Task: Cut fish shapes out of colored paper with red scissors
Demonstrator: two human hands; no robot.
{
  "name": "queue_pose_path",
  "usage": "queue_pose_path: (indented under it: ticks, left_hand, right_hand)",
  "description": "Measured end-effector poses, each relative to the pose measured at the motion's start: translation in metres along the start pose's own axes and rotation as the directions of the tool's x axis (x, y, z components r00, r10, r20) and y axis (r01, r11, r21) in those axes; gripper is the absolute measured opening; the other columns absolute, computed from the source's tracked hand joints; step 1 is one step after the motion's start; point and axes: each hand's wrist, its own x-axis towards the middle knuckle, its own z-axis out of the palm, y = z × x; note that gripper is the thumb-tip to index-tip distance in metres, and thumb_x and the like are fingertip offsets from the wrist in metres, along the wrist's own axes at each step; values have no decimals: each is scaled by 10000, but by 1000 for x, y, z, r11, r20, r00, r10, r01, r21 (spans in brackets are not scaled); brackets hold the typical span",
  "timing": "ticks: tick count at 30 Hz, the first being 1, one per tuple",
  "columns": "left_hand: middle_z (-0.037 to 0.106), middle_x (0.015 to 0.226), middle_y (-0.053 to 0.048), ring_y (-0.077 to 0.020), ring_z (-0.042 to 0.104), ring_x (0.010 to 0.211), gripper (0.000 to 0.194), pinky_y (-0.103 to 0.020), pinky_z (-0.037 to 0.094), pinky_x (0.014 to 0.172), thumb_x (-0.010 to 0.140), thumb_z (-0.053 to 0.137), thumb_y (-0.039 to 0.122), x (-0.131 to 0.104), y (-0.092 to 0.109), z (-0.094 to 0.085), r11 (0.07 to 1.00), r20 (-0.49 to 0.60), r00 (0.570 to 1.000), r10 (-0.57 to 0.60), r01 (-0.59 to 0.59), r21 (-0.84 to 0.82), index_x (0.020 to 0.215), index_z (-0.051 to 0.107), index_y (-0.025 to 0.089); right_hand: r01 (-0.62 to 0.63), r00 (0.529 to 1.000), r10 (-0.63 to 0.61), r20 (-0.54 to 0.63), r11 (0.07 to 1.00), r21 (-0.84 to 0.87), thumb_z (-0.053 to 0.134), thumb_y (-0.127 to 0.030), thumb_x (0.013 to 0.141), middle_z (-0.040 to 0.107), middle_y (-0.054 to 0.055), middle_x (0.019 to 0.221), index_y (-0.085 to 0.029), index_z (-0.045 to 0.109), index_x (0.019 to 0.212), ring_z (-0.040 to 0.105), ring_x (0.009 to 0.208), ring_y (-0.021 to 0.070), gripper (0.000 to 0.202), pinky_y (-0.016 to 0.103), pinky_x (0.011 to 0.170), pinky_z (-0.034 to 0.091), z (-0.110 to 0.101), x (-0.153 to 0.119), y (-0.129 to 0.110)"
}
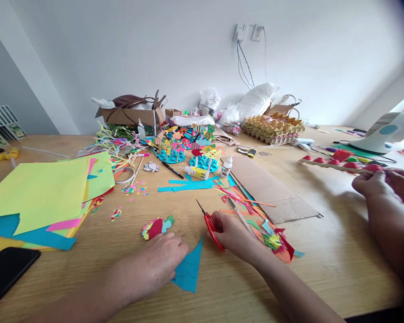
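Observation:
My right hand [227, 233] grips red-handled scissors [208, 220] by the handles, blades pointing up and to the left. My left hand [164, 253] is closed on the left edge of a blue paper piece [191, 267] with faint drawn lines; its fingertips are partly hidden. Just beyond that hand lies a small pile of colourful paper cutouts [156, 228], a red one on top. Right of the scissors are a pen [240, 215] and a heap of paper scraps [276, 240].
Coloured sheets [40, 184] and a phone [10, 273] lie left. Glue bottles [226, 167], blue strips [188, 184], fish decorations [175, 146] and cardboard [269, 188] are ahead. At right, another person's hands [380, 184] hold an egg-carton strip [340, 166] with red-painted bumps.

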Motion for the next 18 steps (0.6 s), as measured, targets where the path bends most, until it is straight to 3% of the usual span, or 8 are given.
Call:
queue_pose_path:
  ticks: [5,9,15,18]
  left_hand:
    - [637,954,-79,-242,559,933,171,-372,458,817,710,579,95,-1,4,-3,1000,39,999,-24,24,-5,859,607,173]
    - [605,1035,-97,-249,552,977,267,-372,459,835,707,605,112,1,8,-6,993,62,993,-102,106,-55,969,600,162]
    - [598,1048,-99,-259,536,1018,278,-377,437,874,719,600,145,1,6,1,989,-33,995,-97,92,-120,996,594,170]
    - [613,1032,-84,-244,548,993,278,-356,438,854,725,586,160,-2,1,0,974,-116,987,-109,82,-213,1002,581,178]
  right_hand:
    - [-86,995,78,63,985,146,617,-140,636,525,-48,571,-185,469,656,495,521,116,155,190,436,302,9,-3,-3]
    - [-158,983,121,141,942,295,567,-135,665,539,-60,561,-191,447,695,517,451,100,135,176,398,324,16,-8,-10]
    - [-124,990,84,110,890,438,555,-42,619,475,-92,521,-205,370,653,440,429,70,250,168,404,314,28,-12,-18]
    - [-51,998,24,63,880,472,525,-44,649,458,-92,525,-214,350,659,424,443,73,244,179,425,323,23,-9,-22]
